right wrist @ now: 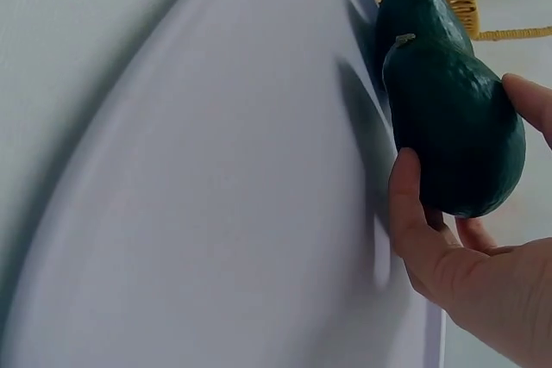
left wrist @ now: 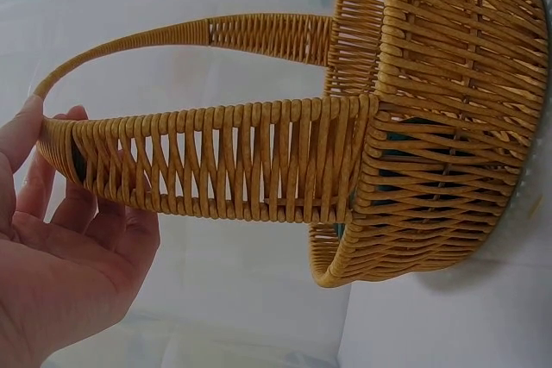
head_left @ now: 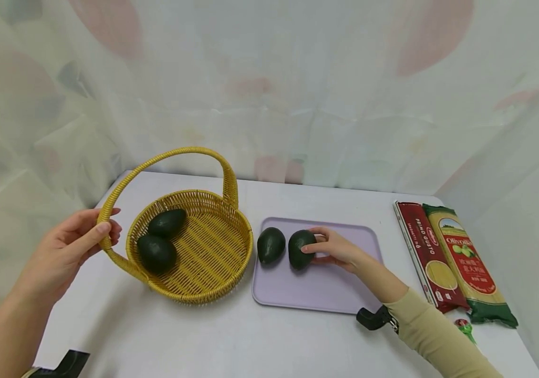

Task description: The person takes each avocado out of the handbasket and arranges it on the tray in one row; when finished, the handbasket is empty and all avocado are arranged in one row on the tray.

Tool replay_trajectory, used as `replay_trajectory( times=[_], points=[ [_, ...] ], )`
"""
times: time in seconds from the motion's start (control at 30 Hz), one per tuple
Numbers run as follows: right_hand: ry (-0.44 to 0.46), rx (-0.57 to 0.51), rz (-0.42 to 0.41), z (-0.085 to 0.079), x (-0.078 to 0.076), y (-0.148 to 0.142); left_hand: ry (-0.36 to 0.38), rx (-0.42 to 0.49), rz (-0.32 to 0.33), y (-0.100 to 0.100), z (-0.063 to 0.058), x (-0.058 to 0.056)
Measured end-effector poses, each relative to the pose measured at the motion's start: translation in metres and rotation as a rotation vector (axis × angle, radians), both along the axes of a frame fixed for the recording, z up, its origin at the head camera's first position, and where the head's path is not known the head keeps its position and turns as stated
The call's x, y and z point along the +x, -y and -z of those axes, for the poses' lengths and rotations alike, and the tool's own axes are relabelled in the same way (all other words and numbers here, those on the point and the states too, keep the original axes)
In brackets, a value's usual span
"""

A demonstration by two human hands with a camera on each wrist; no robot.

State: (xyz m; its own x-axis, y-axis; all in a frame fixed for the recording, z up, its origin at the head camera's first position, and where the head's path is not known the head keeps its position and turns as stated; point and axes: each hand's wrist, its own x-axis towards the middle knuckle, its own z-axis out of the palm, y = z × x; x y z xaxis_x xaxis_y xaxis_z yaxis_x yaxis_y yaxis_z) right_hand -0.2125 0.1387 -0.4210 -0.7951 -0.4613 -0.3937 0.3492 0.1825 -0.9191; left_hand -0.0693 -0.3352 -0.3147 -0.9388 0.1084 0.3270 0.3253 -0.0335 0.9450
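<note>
Right hand [head_left: 335,249] with a held avocado [head_left: 300,251] at the lilac tray [head_left: 331,291] (whether the fruit's underside touches the tray cannot be told). The fruit appears firm, with a smooth, faintly glossy skin; it is probably moderately heavy, a little slippery, inclined to roll and liable to bruise under hard pressure. The surest hold would be across its widest part, thumb opposite fingers. It lies just left of the palm, thumb and fingers set narrowly about it, its left side uncovered. A second avocado [head_left: 271,245] lies just beside it, to the left on the tray. At left, the left hand [head_left: 73,244] grips the left side of the handle [head_left: 175,153] of a yellow basket [head_left: 210,252], which contains a far avocado [head_left: 167,223] and a near avocado [head_left: 156,254].
</note>
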Motion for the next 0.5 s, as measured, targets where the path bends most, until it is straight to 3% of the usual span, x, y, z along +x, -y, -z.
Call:
replay_trajectory(
  times=[0.5],
  points=[
    [-0.065,0.079,0.001,0.0022,0.0004,0.0063,0.005,0.009,0.006,0.0008,0.0006,-0.0005]
  ],
)
